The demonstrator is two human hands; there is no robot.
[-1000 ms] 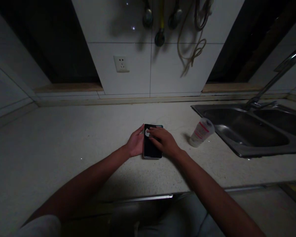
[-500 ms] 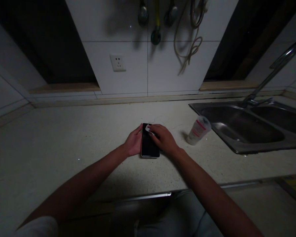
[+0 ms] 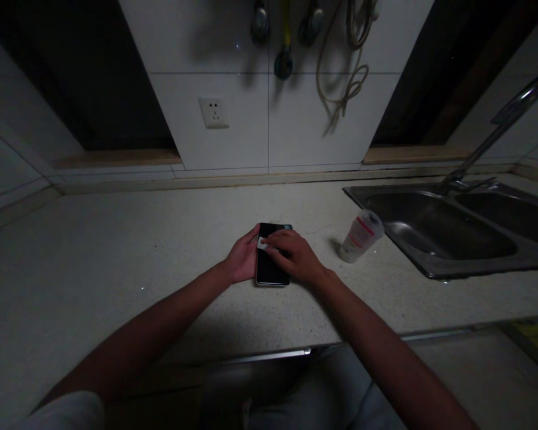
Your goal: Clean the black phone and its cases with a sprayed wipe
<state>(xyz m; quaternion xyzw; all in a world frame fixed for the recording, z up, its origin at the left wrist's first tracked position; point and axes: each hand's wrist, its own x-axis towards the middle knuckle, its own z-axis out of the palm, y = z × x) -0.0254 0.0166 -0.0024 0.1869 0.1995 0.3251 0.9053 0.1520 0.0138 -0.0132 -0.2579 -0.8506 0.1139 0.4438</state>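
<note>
White ceramic wall tile (image 3: 215, 149) rises behind the tabletop (image 3: 116, 269) and carries one wall socket (image 3: 214, 113), left of centre. To its right hang three metal fittings (image 3: 283, 64) and one looped cord (image 3: 352, 83), all suspended clear of the work surface.

On the tabletop, from the left, the left hand (image 3: 242, 255) is open, with its fingers curved against the left long edge of one black smartphone (image 3: 272, 269). This placement appears to steady the phone, which lies flat, screen up, at the middle of the tabletop. Its top right corner shows a small teal edge; the source cannot be determined. One small white pad (image 3: 262, 243) sits on the upper screen. The right hand (image 3: 293, 258) is partly closed over it, fingertips bearing down, so the pad appears held to the glass. Exact finger contact is partly hidden.

Further right stands one translucent plastic cup (image 3: 362, 236) with a red-marked label, just beside the rim of one stainless double-basin sink (image 3: 475, 267). The sink has two basins, served by one chrome gooseneck faucet (image 3: 497, 140) mounted at the rear.
</note>
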